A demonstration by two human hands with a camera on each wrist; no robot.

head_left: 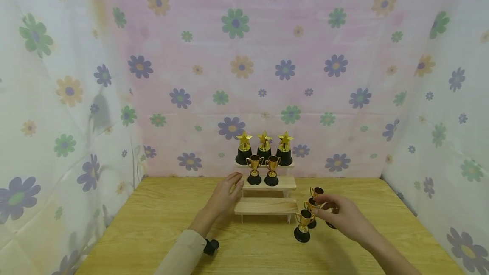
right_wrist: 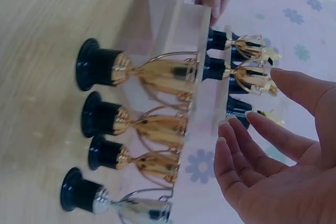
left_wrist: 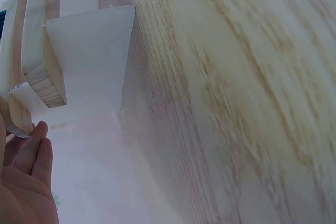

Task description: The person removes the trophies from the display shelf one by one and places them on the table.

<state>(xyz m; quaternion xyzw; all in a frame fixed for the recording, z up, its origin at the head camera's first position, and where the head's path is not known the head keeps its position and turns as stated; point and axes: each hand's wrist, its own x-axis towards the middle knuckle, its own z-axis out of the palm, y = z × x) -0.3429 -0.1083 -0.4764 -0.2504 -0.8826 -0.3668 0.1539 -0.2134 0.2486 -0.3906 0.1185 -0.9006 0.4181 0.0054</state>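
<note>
A three-step wooden stand (head_left: 265,207) holds three gold star trophies (head_left: 285,147) on its top step and two gold trophy cups (head_left: 272,169) on the middle one. My left hand (head_left: 225,194) rests at the stand's left side, fingertips right at the end of a step. To the right of the stand, three gold trophy cups (head_left: 304,223) stand upright on the table in a row. Over them reaches my right hand (head_left: 341,215), fingers loosely bent with nothing between them. A silver trophy cup (right_wrist: 144,208) at the row's end is mostly hidden by this hand in the head view.
The wood-grain table (head_left: 160,224) runs back to a flower-patterned cloth (head_left: 237,79), which also hangs along both sides. A black device (head_left: 211,247) is worn at the left wrist, by the sleeve (head_left: 185,251).
</note>
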